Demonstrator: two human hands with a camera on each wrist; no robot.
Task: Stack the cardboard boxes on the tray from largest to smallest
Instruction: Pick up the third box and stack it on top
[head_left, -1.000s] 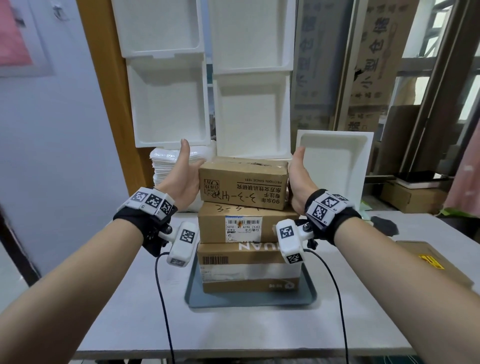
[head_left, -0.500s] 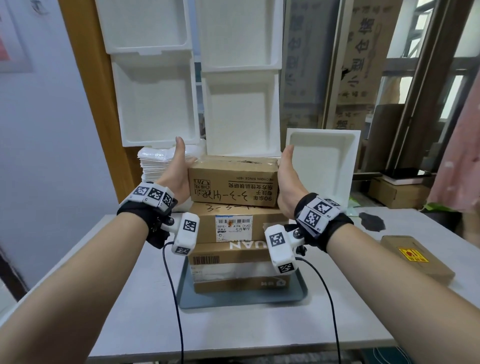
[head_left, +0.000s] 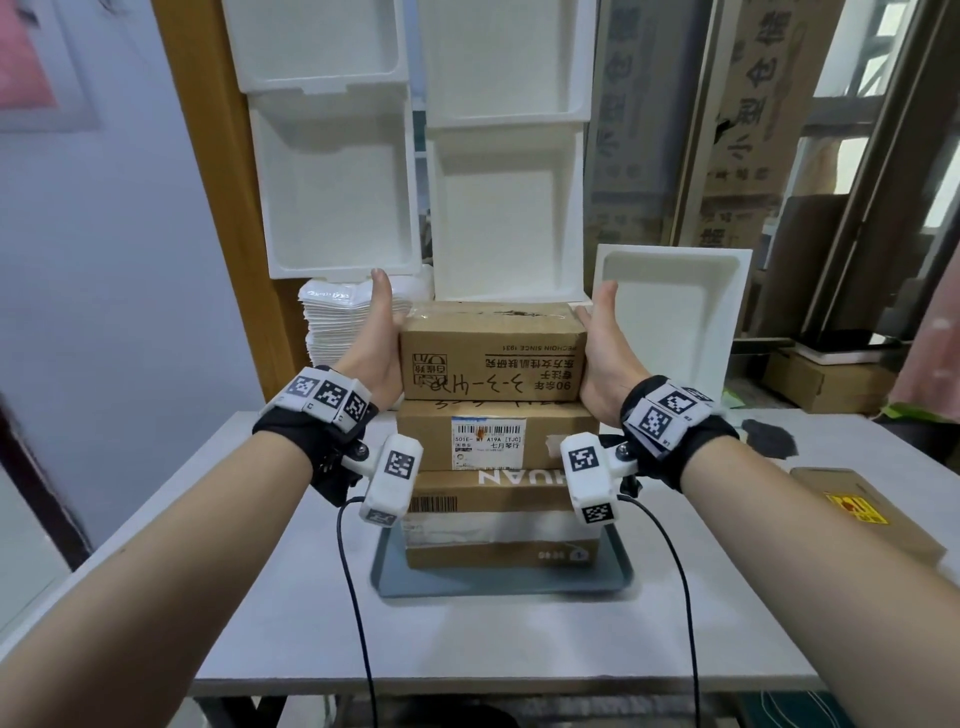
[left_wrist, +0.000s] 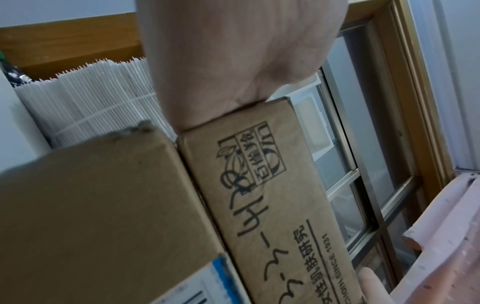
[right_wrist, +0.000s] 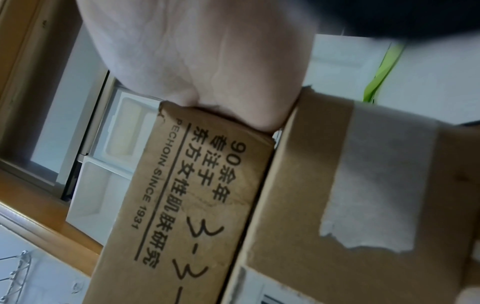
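Fingers of left hand (head_left: 375, 347) and right hand (head_left: 602, 349) hide behind top box (head_left: 492, 358), palms pressing.

You have three brown cardboard boxes stacked on the grey tray (head_left: 395, 582) at 12 o'clock: the bottom box (head_left: 498, 551), the labelled middle box (head_left: 540, 441), and the top box (head_left: 493, 358) printed upside down, sitting level.
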